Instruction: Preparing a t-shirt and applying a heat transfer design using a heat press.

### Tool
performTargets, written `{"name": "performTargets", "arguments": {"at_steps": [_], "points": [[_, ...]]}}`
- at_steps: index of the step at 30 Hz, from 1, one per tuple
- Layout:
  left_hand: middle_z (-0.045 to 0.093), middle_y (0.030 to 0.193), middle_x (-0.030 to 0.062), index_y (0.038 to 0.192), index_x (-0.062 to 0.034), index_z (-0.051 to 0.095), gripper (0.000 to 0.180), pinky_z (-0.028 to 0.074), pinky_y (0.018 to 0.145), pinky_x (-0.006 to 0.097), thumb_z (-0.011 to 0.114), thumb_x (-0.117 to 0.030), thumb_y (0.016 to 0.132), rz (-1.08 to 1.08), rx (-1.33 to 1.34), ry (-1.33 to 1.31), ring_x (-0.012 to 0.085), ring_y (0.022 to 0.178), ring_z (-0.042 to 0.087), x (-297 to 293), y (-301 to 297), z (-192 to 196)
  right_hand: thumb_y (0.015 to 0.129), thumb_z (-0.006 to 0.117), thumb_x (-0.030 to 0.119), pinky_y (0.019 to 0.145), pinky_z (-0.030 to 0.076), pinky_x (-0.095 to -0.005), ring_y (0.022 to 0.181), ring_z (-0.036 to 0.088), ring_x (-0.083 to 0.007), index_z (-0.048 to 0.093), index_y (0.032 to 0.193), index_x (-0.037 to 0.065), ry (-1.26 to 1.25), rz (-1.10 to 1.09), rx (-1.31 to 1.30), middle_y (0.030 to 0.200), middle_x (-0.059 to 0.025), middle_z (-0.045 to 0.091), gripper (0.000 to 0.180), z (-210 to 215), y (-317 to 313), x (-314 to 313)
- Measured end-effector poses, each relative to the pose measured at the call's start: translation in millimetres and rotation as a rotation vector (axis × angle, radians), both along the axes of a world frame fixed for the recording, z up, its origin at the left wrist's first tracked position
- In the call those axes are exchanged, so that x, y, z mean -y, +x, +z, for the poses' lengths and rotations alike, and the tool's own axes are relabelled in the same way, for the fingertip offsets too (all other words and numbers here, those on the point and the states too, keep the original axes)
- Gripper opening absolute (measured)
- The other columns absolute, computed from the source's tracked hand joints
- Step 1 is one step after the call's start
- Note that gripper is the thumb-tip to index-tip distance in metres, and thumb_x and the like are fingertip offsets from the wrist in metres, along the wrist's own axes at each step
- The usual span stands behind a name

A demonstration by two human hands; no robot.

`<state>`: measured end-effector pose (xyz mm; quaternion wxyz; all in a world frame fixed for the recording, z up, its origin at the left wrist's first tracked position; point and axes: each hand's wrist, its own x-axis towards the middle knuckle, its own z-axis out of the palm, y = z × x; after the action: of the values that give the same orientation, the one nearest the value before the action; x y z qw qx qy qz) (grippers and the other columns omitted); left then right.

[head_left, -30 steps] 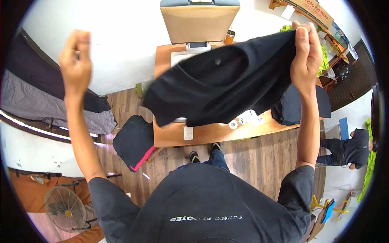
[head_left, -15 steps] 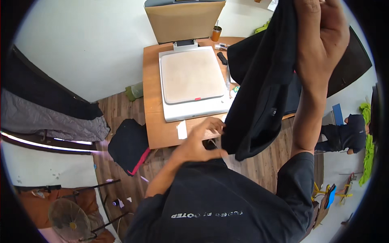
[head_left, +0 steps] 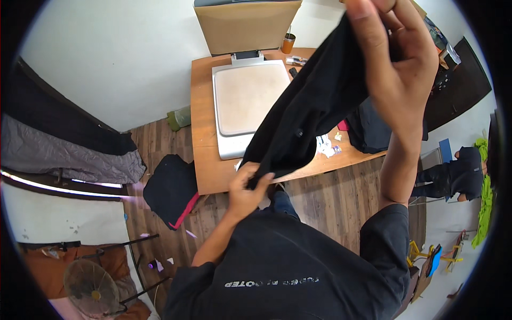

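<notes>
A black garment [head_left: 304, 101] with a small light label hangs stretched at a slant between my two hands; its exact kind is unclear. My raised right hand [head_left: 400, 69] pinches its upper end, close to the camera. At the lower end, my left hand [head_left: 244, 194] grips the edge between thumb and fingers. Behind the cloth, a heat press with a beige padded bed [head_left: 250, 96] stands on the wooden table [head_left: 205, 160], its tan upper plate [head_left: 248, 26] lifted. The cloth covers the bed's right side.
Dark folded cloth [head_left: 368, 128] and small printed scraps [head_left: 328, 146] lie on the table's right side. An orange cup [head_left: 288, 44] stands behind. Dark cloth with a red edge [head_left: 169, 186] sits left of the table. A fan [head_left: 93, 288] is lower left; another person [head_left: 464, 170] stands far right.
My left hand has moved left and closed on the garment's lower edge. The garment now stretches further left across the press bed, and my right hand has shifted slightly left.
</notes>
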<state>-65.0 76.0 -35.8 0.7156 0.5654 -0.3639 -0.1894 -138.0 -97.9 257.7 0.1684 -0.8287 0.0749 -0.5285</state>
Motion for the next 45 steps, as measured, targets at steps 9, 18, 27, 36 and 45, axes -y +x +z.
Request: {"name": "performTargets", "arguments": {"at_steps": [9,18,27,36,45], "points": [[0.06,0.115,0.0083,0.121,0.0039,0.058,0.028,0.04,0.102,0.03,0.05,-0.018,0.106,0.671,0.393,0.008,0.0156,0.112,0.053,-43,158,116,0.104,0.058,0.02,0.064,0.033,-0.021,0.072,0.04,-0.0045,0.057,0.09,-0.001,0.076,0.197,-0.094,0.076,0.005,0.044,0.025,-41,-5,89],[0.056,0.1,0.0084,0.112,-0.0033,0.062,0.02,0.036,0.093,0.037,0.049,-0.016,0.103,1.0,1.206,0.067,0.0251,0.098,0.047,-20,193,226,0.109,0.046,0.032,0.094,0.037,-0.0196,0.099,0.049,-0.0069,0.06,0.113,0.0,0.344,0.148,0.017,0.105,0.0003,0.055,0.035,-74,-11,114],[0.071,0.089,0.0106,0.103,-0.0032,0.067,0.016,0.051,0.077,0.031,0.064,-0.018,0.098,0.754,1.362,-0.02,0.0231,0.083,0.069,-21,204,274,0.109,0.047,0.025,0.062,0.032,-0.0194,0.069,0.036,-0.0042,0.058,0.095,0.003,-0.084,-0.145,0.166,0.075,0.0051,0.043,0.029,-44,-21,140],[0.068,0.082,0.0094,0.097,-0.0034,0.063,0.017,0.049,0.07,0.031,0.064,-0.02,0.099,0.773,1.432,0.0,0.0227,0.073,0.064,-27,224,290,0.106,0.052,0.026,0.063,0.044,-0.0284,0.066,0.051,-0.0135,0.061,0.1,0.003,-0.233,-0.245,0.092,0.072,-0.0079,0.058,0.025,-41,-11,154],[0.059,0.075,0.0063,0.094,-0.0014,0.061,0.019,0.043,0.066,0.025,0.062,-0.019,0.101,0.691,1.389,-0.083,0.0125,0.069,0.053,-33,220,288,0.107,0.051,0.025,0.064,0.041,-0.0256,0.069,0.045,-0.0114,0.058,0.098,0.001,-0.216,-0.186,0.153,0.072,-0.0052,0.049,0.027,-35,-10,163]]}}
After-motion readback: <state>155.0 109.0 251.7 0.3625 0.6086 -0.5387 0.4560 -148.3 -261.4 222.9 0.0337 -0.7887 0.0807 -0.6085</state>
